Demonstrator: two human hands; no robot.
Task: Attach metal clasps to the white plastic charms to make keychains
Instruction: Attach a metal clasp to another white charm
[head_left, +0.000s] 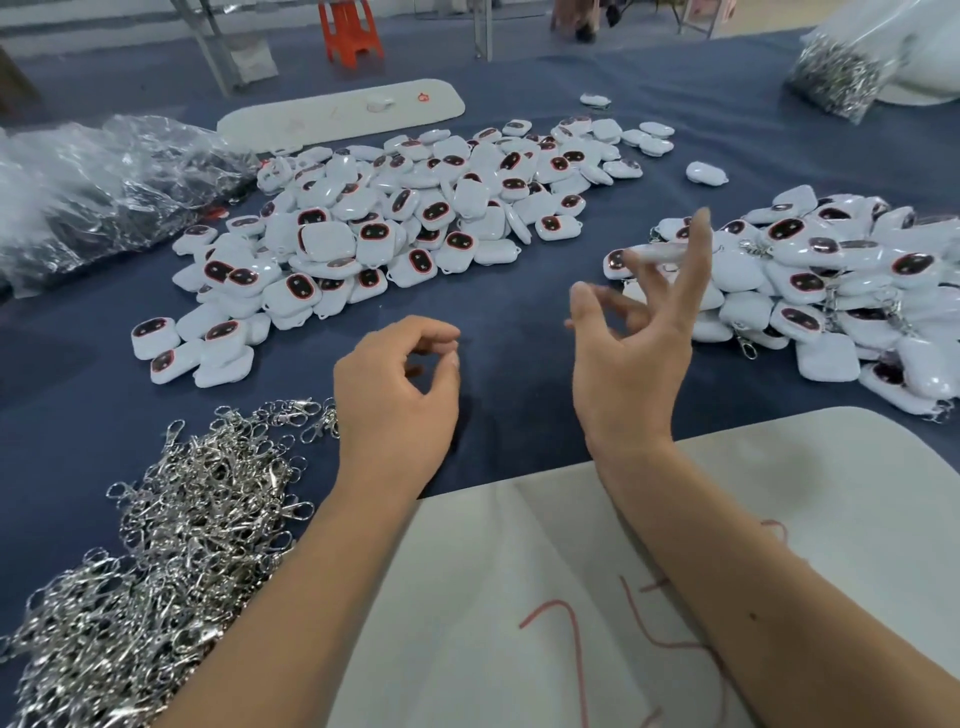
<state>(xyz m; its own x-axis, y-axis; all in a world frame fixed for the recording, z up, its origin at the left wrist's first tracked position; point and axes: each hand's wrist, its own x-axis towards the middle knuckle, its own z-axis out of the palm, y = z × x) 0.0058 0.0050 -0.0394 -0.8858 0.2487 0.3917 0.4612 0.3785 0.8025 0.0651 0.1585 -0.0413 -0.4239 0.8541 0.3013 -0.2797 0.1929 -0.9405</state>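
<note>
White plastic charms (395, 218) without clasps are heaped at twelve o'clock, finished ones (831, 291) at two, metal clasps (171, 525) at eight. Nothing is held: the left hand (397, 400) is loosely curled, the right hand (634, 332) raised with fingers spread. One clasp is best pinched by its lever and one charm turned loop outward.

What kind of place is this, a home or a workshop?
Most likely a small assembly workshop: a heap of loose metal clasps, a big pile of white charms and another pile with clasps attached cover a blue-clothed table.
</note>
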